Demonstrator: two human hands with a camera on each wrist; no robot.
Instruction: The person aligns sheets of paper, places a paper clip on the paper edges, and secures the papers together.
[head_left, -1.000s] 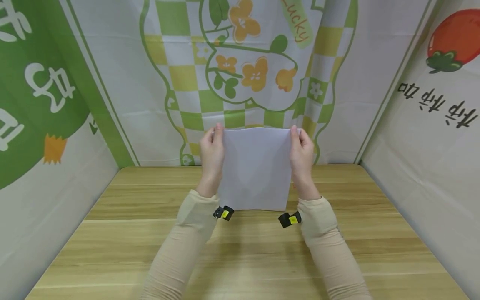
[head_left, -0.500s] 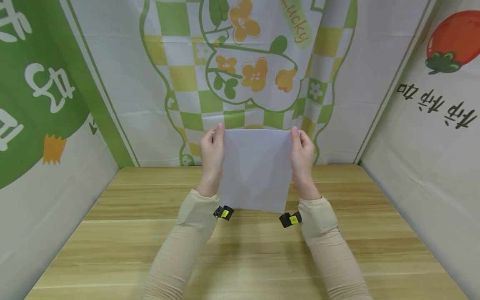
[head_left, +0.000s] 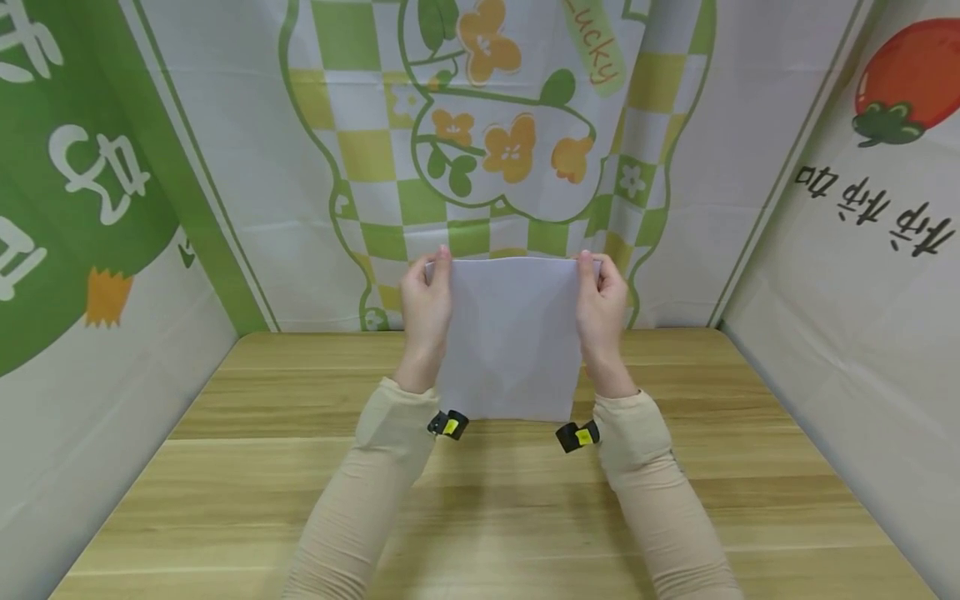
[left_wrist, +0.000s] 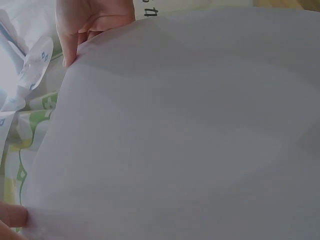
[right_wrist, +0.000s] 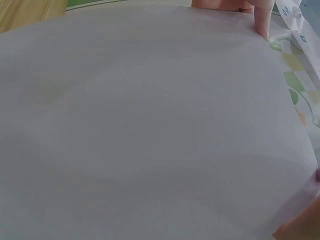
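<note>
A plain white sheet of paper (head_left: 513,342) hangs between both hands in the head view, raised off the table and facing the head camera. My left hand (head_left: 426,308) pinches its upper left corner, thumb on the near face and fingers behind. At the upper right corner my right hand (head_left: 600,308) holds it the same way. In the left wrist view the paper (left_wrist: 180,125) fills most of the picture, with the right hand (left_wrist: 95,20) gripping the far corner. The right wrist view shows the paper (right_wrist: 150,120) too, and the left hand (right_wrist: 245,10) at its edge.
Below the paper lies a wood-grain table (head_left: 510,517). Printed cloth stands around it: a checked back curtain (head_left: 502,125), a green and white left side (head_left: 90,208), and a right side (head_left: 862,275) with a tomato print.
The paper stays held up in nearly the same place, its lower edge and surface shifting slightly. My hands have drawn very slightly closer together, both still gripping the top corners.
</note>
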